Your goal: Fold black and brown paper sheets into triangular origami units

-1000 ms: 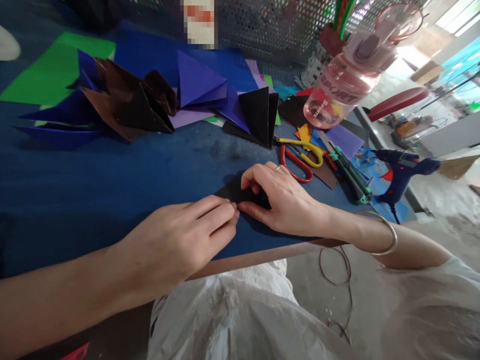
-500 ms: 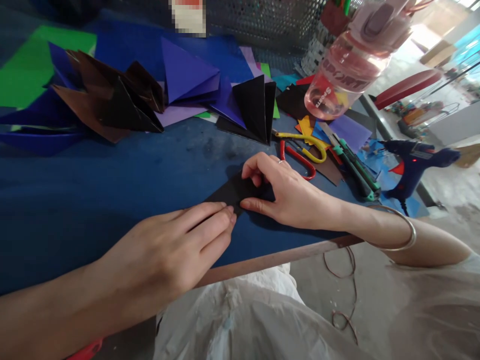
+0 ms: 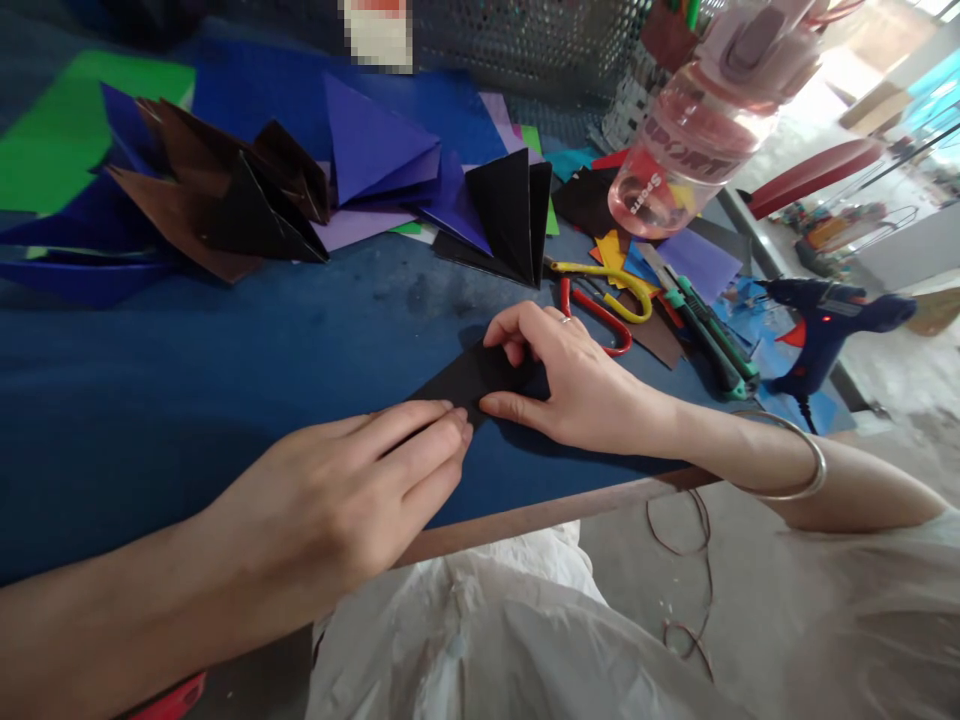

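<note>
While the left hand point(image 3: 367, 480) rests on black paper point(image 3: 454, 384) at its two o'clock, fingers together, its hidden thumb's grip unclear, the right hand point(image 3: 562, 380) curves over the paper's three-o'clock end, thumb and forefinger parted. From the paper, blue tabletop point(image 3: 322, 325) gives room toward ten, wooden edge point(image 3: 540, 515) crosses at six, scissors point(image 3: 589, 268) sit at two.

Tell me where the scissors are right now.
In the head view, the scissors lie right of centre, just beyond the right hand, between the standing folded black paper and the green-handled cutter.
</note>
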A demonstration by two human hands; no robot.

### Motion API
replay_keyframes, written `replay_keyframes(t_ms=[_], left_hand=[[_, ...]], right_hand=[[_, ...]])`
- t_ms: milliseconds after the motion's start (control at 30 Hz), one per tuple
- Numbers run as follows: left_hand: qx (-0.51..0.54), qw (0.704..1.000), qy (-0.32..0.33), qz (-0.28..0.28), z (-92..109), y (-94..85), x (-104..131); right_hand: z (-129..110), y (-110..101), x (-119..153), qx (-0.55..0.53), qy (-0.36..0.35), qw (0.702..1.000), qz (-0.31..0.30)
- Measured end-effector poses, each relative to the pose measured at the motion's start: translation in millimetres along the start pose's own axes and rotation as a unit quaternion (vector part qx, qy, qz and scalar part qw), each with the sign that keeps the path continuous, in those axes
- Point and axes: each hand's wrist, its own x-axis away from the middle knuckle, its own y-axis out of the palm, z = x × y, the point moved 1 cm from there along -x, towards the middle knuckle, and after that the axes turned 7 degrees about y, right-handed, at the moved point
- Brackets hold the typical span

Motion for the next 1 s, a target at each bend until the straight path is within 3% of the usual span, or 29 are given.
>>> replay_keyframes(t_ms=[167,600,1000], left_hand=[[0.016,0.999,-0.032,-0.038,2,-6.5,-3],[0.020,1.000,-0.003,-0.016,0,-6.2,0],[0.016,0.998,-0.030,-0.050,3,-9.2,-2]], right_hand=[[2,1,1,0.011,-0.026,1.000,0.003],[7,1,-1,-0.003,-0.031,1.000,-0.002],[11,-1,1,-0.036,-0.059,0.997,0.018]])
